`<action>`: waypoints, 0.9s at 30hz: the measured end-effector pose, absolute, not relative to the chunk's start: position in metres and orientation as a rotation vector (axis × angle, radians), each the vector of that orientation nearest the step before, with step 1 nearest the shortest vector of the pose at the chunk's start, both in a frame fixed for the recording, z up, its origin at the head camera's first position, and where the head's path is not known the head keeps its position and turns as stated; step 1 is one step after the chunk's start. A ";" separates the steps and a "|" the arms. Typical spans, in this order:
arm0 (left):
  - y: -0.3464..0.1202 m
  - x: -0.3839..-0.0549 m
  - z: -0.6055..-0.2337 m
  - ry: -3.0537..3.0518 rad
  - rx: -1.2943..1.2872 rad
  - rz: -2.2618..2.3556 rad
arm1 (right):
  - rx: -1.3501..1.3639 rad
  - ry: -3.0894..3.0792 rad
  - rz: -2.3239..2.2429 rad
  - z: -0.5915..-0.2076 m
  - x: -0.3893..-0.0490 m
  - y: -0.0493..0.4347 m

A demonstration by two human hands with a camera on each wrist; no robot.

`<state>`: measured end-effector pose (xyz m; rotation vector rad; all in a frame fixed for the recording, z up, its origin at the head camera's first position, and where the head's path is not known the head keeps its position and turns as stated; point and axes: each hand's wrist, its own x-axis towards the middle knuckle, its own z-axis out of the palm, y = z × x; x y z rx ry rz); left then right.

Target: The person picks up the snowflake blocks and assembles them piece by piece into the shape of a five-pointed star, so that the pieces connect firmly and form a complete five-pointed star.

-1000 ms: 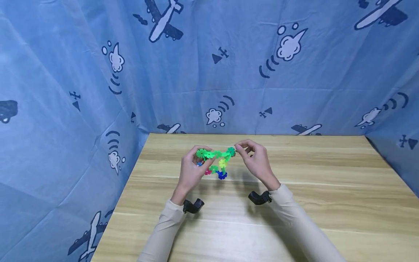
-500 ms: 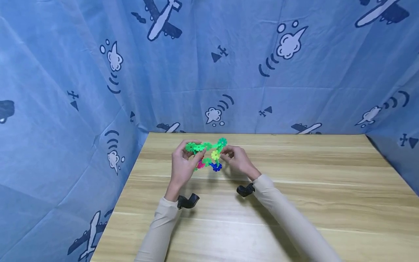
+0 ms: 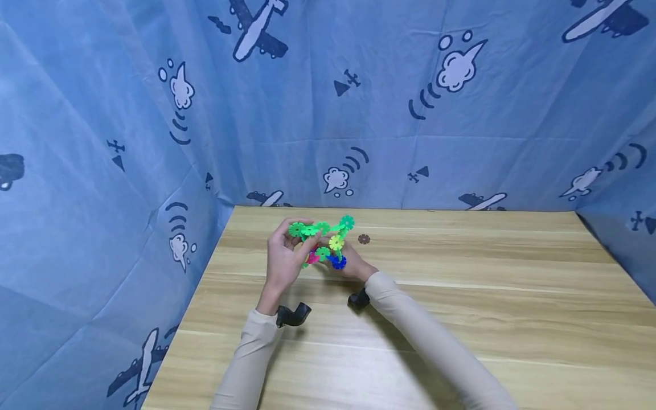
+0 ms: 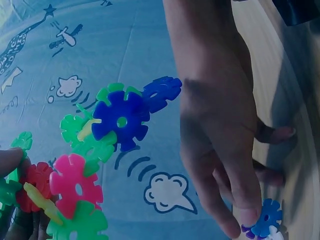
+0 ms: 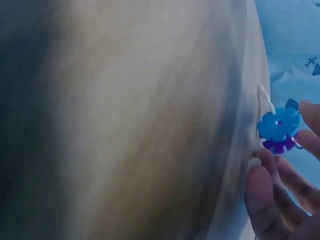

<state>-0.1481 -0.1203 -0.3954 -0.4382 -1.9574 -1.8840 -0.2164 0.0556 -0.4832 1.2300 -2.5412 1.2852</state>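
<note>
In the head view my left hand (image 3: 284, 256) grips a linked chain of plastic snowflake discs (image 3: 309, 230), mostly green, with yellow, pink and dark blue ones. My right hand (image 3: 356, 264) reaches in behind this chain, its fingertips largely hidden. From the left wrist, a dark blue disc (image 4: 112, 131) and a pink disc (image 4: 67, 172) of the chain hang beside the right hand. Close to the right fingertips are a light blue disc (image 5: 279, 122) and a purple disc (image 5: 280, 145), with a white one partly showing. The right thumb (image 5: 261, 202) stands apart from these discs.
A single brown disc (image 3: 364, 239) lies on the wooden table (image 3: 487, 296), right of the chain. Blue curtain (image 3: 384, 102) with printed planes and clouds rises behind the table and at both sides. Each wrist carries a black camera mount.
My right hand has moved left from beside the chain to behind it, and the brown disc now shows on the table. The left hand has shifted slightly left with the chain.
</note>
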 end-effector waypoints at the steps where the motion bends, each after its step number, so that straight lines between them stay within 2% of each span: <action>1: -0.121 -0.148 -0.396 -1.955 -0.438 -1.887 | 1.235 -2.531 1.294 -0.483 -0.216 0.054; 12: -0.120 -0.147 -0.398 -1.959 -0.435 -1.906 | 1.197 -2.557 1.189 -0.478 -0.209 0.048; 18: -0.120 -0.148 -0.399 -1.961 -0.429 -1.917 | 1.172 -2.558 1.325 -0.478 -0.212 0.055; 22: -0.120 -0.148 -0.399 -1.953 -0.434 -1.923 | 1.077 -2.609 1.438 -0.475 -0.216 0.063; 27: -0.121 -0.148 -0.400 -1.956 -0.421 -1.928 | 0.798 -2.809 1.446 -0.471 -0.221 0.070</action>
